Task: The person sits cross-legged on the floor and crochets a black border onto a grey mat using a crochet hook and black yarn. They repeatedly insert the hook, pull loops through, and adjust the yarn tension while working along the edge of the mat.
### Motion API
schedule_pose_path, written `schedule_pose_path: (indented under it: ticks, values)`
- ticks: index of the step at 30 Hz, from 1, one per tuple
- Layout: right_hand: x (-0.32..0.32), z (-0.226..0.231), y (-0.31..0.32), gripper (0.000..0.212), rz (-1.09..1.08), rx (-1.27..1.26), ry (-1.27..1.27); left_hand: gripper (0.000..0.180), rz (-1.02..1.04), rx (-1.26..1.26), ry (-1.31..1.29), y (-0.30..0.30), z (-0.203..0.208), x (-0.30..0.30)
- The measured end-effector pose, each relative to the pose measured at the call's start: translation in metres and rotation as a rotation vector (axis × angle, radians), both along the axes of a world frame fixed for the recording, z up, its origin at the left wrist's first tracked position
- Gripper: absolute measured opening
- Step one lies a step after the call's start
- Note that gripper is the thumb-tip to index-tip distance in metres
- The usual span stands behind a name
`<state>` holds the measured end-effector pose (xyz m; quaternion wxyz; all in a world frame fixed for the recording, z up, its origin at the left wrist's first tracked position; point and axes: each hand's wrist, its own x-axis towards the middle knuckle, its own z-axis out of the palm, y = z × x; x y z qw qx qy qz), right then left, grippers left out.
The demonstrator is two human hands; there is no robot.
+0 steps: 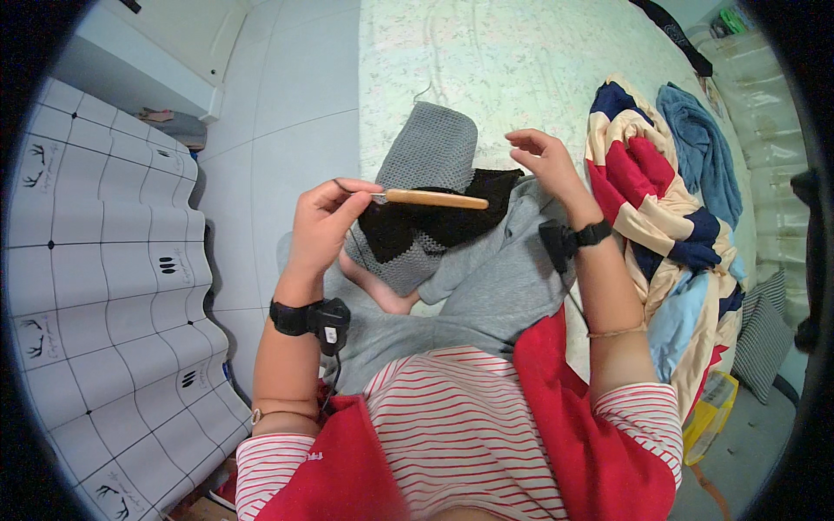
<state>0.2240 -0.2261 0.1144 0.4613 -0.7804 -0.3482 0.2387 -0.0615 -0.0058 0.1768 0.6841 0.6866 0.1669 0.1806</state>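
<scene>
Evidently, left grip (323,224) pinched a wooden-handled tool (437,200), right grip (552,167) parted at the tool's two o'clock, grey-and-black knit (430,146) beneath.

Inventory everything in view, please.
Handled tool: 1, tan, in left grip
Knit piece: 1, grey and black, lap
Bedsheet: 1, pale, top
Quilt: 1, multicoloured, right
Towel: 1, blue, beside quilt
Cushions: count unclear, striped grey, right
Package: 1, yellow, lower right
Gridded curtain: 1, white, left
Floor: 1, grey, left
Wrist devices: 2, black, wrists
Vest: 1, red, bottom
Shirt: 1, striped, bottom
Trousers: 1, grey, centre
Left grip: 1, bare, centre
Right grip: 1, bare, centre
</scene>
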Motion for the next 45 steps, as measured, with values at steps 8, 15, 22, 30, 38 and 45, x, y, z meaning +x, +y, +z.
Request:
schedule_pose_path:
  ticks: [8, 15, 22, 30, 38, 45]
  values:
    - [0.066, -0.041, -0.007, 0.046, 0.423, -0.720, -0.138, 0.014, 0.112, -0.010, 0.045, 0.026, -0.022, -0.029]
    - [0.111, -0.052, 0.017, 0.045, 0.427, -0.962, 0.186, 0.014, 0.186, -0.147, -0.048, 0.039, -0.030, -0.039]
    - [0.121, -0.110, 0.033, 0.010, 0.518, -0.968, 0.372, 0.015, 0.242, -0.086, 0.027, 0.054, -0.040, -0.039]
    - [0.135, -0.074, 0.047, 0.015, 0.318, -0.558, 0.440, 0.017, 0.373, -0.213, 0.073, 0.086, -0.047, -0.019]
    - [0.264, 0.099, 0.063, 0.019, -0.219, 0.377, 0.204, 0.024, 0.347, 0.202, -0.241, 0.200, 0.054, 0.127]
    - [0.286, 0.172, 0.026, 0.021, -0.408, 0.907, 0.090, 0.020, 0.239, 0.558, -0.450, 0.179, 0.131, 0.156]
